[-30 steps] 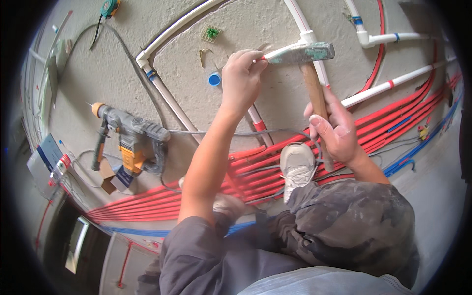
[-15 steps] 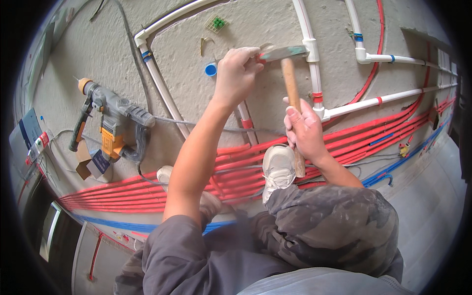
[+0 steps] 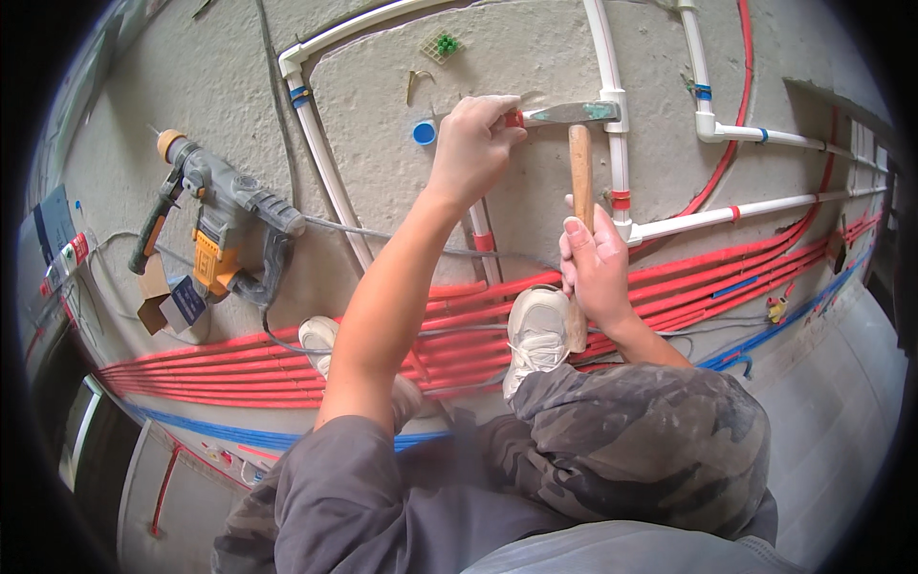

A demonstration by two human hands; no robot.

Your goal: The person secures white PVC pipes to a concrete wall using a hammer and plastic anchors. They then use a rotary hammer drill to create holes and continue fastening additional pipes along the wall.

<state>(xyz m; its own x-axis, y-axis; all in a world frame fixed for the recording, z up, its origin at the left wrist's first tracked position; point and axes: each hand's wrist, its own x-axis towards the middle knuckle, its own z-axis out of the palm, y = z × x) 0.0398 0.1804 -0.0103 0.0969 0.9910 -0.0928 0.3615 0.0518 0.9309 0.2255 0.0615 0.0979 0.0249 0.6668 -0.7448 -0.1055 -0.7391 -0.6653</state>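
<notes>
On a clock face laid over the view, the left hand (image 3: pixel 473 143) is at twelve, its fingertips pinching a small red piece (image 3: pixel 515 119), mostly hidden by the fingers. The right hand (image 3: pixel 595 263), at three, grasps the wooden handle of the hammer (image 3: pixel 580 167); the hammer's head lies at one, between the red piece and the white pipe (image 3: pixel 619 163). Risk noted: the left fingertips sit near the head, so a blow off line could catch them. A wide swing could crack the pipe's joint. A loose right-hand grip could drop the handle onto the shoe (image 3: pixel 537 330) at four, or onto the red pipes (image 3: pixel 688 287) around three. Whether head and joint touch cannot be determined.
</notes>
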